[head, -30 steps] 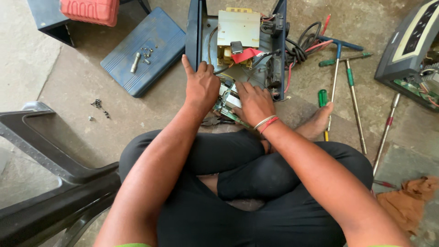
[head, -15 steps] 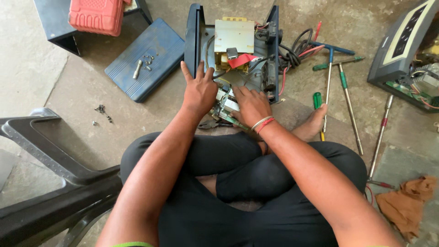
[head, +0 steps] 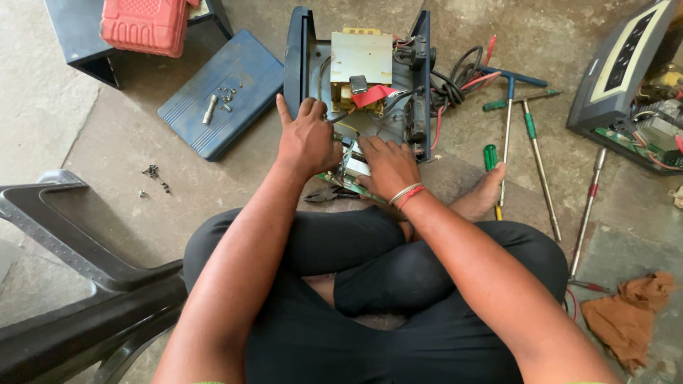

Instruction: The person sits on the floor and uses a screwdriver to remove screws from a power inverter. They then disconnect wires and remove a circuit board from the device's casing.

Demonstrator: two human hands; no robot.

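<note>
Both hands (head: 348,153) on circuit board (head: 352,174) w/ open blue case (head: 302,57) behind.

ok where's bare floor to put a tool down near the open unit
Bare concrete lies left of the left hand, between the blue case, the loose screws and the knee. It is crowded right of the unit: cables and screwdrivers fill it, up to the other device.

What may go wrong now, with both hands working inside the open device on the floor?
The left hand and right hand press among loose wires in the open device; a wire might snag or pull free. The small screws lying loose on the blue case could roll off. The long screwdrivers beside the bare foot could be knocked.
</note>
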